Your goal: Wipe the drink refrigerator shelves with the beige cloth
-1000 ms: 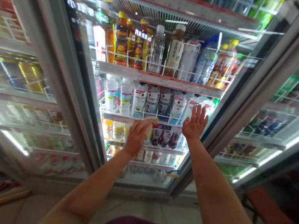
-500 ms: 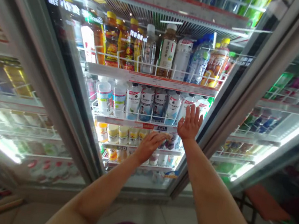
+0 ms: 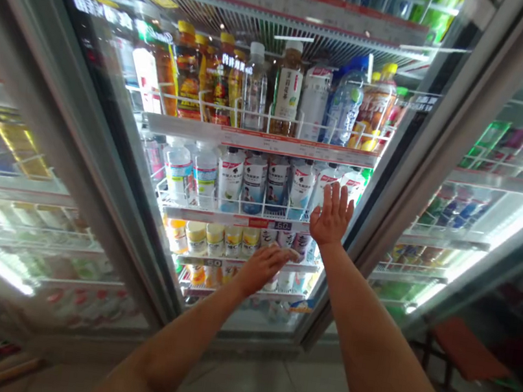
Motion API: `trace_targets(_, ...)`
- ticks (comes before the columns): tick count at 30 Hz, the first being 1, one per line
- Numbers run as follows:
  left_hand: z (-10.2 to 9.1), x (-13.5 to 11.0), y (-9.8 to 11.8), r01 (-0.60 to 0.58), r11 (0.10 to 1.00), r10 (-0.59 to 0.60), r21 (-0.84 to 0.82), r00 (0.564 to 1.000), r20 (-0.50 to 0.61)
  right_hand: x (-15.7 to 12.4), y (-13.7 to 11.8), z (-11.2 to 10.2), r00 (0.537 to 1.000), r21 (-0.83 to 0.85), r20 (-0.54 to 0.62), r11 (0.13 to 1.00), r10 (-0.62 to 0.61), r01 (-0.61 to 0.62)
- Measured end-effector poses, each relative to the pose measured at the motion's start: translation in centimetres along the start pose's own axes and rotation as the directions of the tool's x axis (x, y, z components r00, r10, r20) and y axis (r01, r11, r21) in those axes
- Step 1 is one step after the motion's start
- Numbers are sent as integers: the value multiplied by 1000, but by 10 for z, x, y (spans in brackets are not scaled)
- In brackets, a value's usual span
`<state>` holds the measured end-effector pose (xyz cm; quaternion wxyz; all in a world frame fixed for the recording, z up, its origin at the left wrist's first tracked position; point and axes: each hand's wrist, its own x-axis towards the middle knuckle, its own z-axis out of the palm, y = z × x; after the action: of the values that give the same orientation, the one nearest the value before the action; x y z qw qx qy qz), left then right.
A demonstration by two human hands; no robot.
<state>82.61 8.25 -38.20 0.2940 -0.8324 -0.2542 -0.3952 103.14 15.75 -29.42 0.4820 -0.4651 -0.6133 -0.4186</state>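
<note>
I face a drinks cooler with a glass door (image 3: 115, 154). My right hand (image 3: 332, 216) is open, fingers spread, palm flat against the right side of the glass, over the shelf of white-labelled bottles (image 3: 254, 182). Lower down, my left hand (image 3: 264, 267) reaches forward with fingers stretched out and held together, in front of the shelf of small yellow-capped bottles (image 3: 216, 238). It holds nothing. Above, a shelf (image 3: 260, 140) carries tall orange, clear and blue bottles (image 3: 287, 88).
Metal door frames stand at the left (image 3: 53, 145) and right (image 3: 440, 150). Neighbouring cooler sections with shelves of drinks show at the left (image 3: 7, 184) and right (image 3: 488, 190). A red-brown stool (image 3: 465, 347) stands on the tiled floor at the lower right.
My left hand has dropped from the price strip of the middle shelf down to the shelf below. My right hand has stayed on the glass. My view has shifted slightly right.
</note>
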Motion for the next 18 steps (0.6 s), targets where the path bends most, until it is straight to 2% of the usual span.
trace_targets(3, -5, -3, -7, -43, 999, 43, -1, 998, 38, -1, 0, 0, 1000, 5, 16, 1000, 6, -6)
trace_targets(8, -29, 1, -46, 76, 996, -75, 52, 997, -15, -2, 1, 1, 997, 41, 67, 998, 43, -46)
trace_targets(14, -41, -37, -34, 64, 996, -63, 55, 998, -16, -2, 2, 2, 1000, 31, 27, 999, 14, -15)
trace_targets(16, -50, -36, -43, 100, 993, -97, 61, 994, -47, -2, 3, 3, 999, 36, 36, 999, 21, -23)
trace_targets(18, -63, -29, -64, 197, 977, -185, 82, 973, -136, -3, 3, 3, 998, 56, 51, 998, 29, -31)
